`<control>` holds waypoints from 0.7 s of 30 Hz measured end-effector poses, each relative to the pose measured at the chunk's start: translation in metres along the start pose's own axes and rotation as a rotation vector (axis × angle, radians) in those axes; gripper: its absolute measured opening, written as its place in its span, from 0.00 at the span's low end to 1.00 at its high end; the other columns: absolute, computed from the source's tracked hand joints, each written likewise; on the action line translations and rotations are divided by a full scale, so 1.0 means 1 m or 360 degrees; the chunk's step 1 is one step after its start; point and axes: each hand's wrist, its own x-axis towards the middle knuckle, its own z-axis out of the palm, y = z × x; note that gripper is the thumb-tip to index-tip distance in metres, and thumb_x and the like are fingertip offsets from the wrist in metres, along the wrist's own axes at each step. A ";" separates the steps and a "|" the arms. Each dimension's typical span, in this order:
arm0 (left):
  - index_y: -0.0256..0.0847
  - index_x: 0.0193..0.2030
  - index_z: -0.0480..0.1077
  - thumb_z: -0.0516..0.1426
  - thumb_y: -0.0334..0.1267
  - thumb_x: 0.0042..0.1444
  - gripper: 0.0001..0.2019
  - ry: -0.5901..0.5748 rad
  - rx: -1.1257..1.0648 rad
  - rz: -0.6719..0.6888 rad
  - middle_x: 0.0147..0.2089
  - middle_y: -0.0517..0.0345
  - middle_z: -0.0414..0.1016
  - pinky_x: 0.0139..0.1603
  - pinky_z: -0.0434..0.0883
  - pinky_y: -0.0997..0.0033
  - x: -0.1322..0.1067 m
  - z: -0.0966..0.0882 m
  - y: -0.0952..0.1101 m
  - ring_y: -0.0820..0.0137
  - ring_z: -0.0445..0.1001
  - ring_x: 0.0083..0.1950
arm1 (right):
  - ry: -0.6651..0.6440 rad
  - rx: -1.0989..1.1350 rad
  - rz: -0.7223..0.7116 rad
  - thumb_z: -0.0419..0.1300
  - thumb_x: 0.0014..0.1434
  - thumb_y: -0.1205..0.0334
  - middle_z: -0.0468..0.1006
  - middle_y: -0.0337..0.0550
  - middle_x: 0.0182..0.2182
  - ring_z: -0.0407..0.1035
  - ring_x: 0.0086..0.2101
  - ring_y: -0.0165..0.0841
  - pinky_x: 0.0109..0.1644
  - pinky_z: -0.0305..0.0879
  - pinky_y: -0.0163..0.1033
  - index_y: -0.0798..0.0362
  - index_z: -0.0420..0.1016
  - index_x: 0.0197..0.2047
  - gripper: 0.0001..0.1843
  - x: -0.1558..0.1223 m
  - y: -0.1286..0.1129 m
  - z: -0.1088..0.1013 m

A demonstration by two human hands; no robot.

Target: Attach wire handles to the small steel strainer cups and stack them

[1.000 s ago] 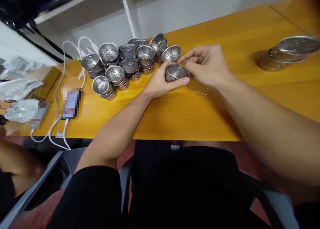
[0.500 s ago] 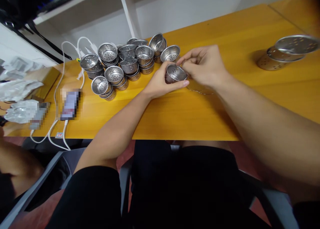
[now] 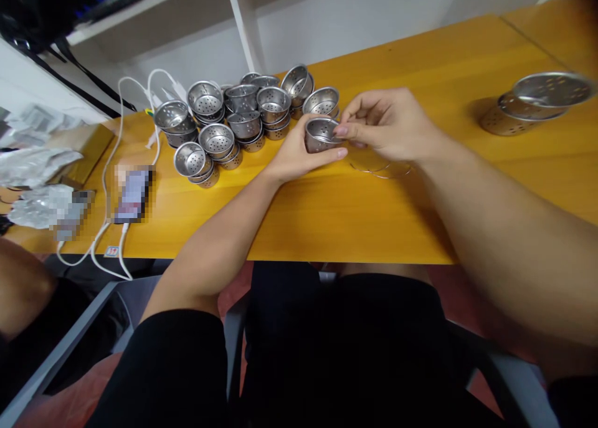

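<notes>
My left hand [image 3: 301,151] is wrapped around a small perforated metal cup [image 3: 322,131], its mouth tilted up and thumb along the near side. At the cup's right rim my right hand [image 3: 378,126] pinches thumb and forefinger together. What lies between those fingertips is too small to make out. A thin, curvy wire [image 3: 385,174] shows on the table under my right hand, partly hidden by it. Just behind my hands stands another perforated cup [image 3: 321,101], at the edge of a group of stacked cups [image 3: 217,140].
To the right, stacked cups [image 3: 509,121] carry a tilted perforated piece [image 3: 554,89]. On the left of the wooden table [image 3: 303,228] lie a phone [image 3: 133,196], white cables [image 3: 106,172] and plastic bags [image 3: 40,207]. Another person's arm [image 3: 25,288] shows at far left.
My right thumb has come forward over the cup's right rim. The cup in my left hand has shifted slightly left and turned a little. The view has moved slightly.
</notes>
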 end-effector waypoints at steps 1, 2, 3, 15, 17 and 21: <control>0.46 0.75 0.69 0.75 0.81 0.56 0.54 0.0008 0.0024 0.0020 0.68 0.46 0.80 0.87 0.68 0.28 0.001 0.000 -0.002 0.45 0.79 0.78 | 0.0018 0.0001 0.0002 0.91 0.51 0.27 0.74 0.38 0.27 0.67 0.32 0.39 0.38 0.71 0.51 0.40 0.81 0.37 0.34 0.001 0.001 0.002; 0.46 0.75 0.69 0.75 0.80 0.57 0.53 0.0020 0.0050 0.0038 0.68 0.46 0.80 0.88 0.68 0.28 0.001 0.000 -0.005 0.44 0.78 0.79 | 0.0031 0.0008 0.0002 0.91 0.51 0.27 0.75 0.38 0.28 0.68 0.33 0.39 0.39 0.72 0.51 0.40 0.81 0.36 0.33 0.001 0.001 0.003; 0.46 0.75 0.69 0.74 0.80 0.58 0.52 0.0036 0.0078 0.0054 0.68 0.47 0.80 0.88 0.68 0.29 0.002 0.000 -0.008 0.44 0.78 0.79 | 0.0038 0.0019 -0.0001 0.91 0.51 0.29 0.76 0.38 0.28 0.69 0.33 0.39 0.40 0.73 0.50 0.40 0.81 0.36 0.33 0.002 0.001 0.004; 0.46 0.74 0.69 0.74 0.78 0.60 0.49 0.0056 0.0147 0.0069 0.66 0.49 0.81 0.86 0.72 0.33 0.001 0.000 -0.005 0.48 0.83 0.75 | -0.0002 -0.0046 -0.0072 0.92 0.51 0.29 0.84 0.42 0.33 0.73 0.35 0.40 0.41 0.78 0.50 0.40 0.86 0.36 0.30 -0.001 -0.002 0.005; 0.47 0.76 0.68 0.74 0.79 0.60 0.51 0.0057 0.0121 0.0061 0.68 0.48 0.81 0.87 0.71 0.33 0.002 0.001 -0.008 0.47 0.81 0.76 | 0.0008 -0.0033 -0.0148 0.88 0.55 0.24 0.87 0.44 0.36 0.74 0.36 0.39 0.43 0.78 0.50 0.41 0.88 0.39 0.32 -0.001 -0.001 0.005; 0.48 0.78 0.64 0.73 0.80 0.60 0.53 0.0135 0.0140 0.0066 0.70 0.45 0.80 0.87 0.70 0.34 0.003 -0.001 -0.016 0.47 0.79 0.78 | 0.0195 -0.0180 -0.0333 0.83 0.67 0.30 0.89 0.47 0.42 0.73 0.35 0.36 0.42 0.75 0.48 0.43 0.90 0.48 0.26 0.004 0.012 0.001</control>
